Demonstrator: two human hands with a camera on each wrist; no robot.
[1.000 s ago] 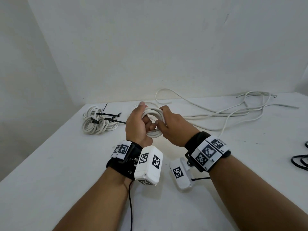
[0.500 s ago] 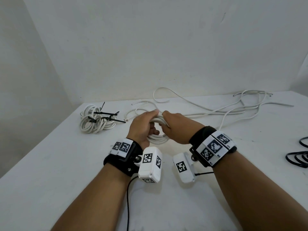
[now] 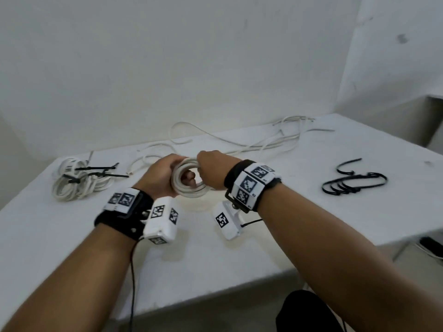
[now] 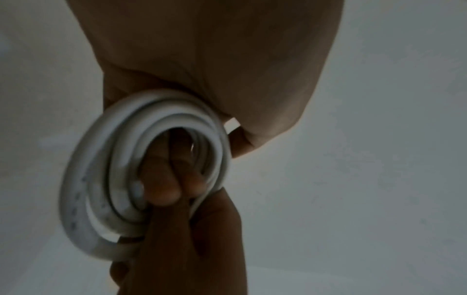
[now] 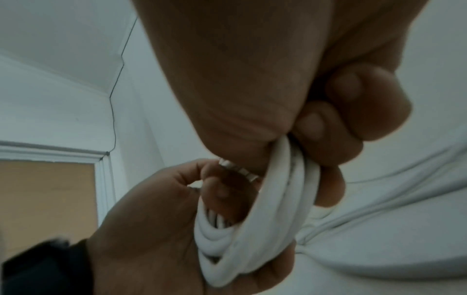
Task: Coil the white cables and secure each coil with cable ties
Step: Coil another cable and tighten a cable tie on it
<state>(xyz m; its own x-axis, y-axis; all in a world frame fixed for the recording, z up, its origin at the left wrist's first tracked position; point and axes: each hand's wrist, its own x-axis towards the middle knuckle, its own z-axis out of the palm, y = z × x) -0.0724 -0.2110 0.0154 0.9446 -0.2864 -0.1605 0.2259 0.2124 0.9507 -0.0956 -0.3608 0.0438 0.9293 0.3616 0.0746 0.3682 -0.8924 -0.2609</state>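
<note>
A small coil of white cable [image 3: 189, 190] is held just above the white table [image 3: 215, 264], between both hands. My left hand [image 3: 160, 178] grips its left side, with fingers [image 4: 164, 189] curled through the coil's [image 4: 83, 199] opening. My right hand [image 3: 214, 167] grips the top right of the coil [image 5: 252, 229], fingers [image 5: 328, 147] curled over the strands. Loose white cable [image 3: 263, 142] trails from the coil across the back of the table. Several black cable ties [image 3: 352, 183] lie to the right, apart from both hands.
A bundle of coiled white cable with black ties on it [image 3: 79, 180] lies at the back left. The table's front edge [image 3: 239, 286] is near my forearms, and its right end drops off by a dark object [image 3: 431, 244].
Both hands kept hold of the coil and moved slightly right. The coil now faces the camera more. The view swung right, bringing the black ties fully into sight.
</note>
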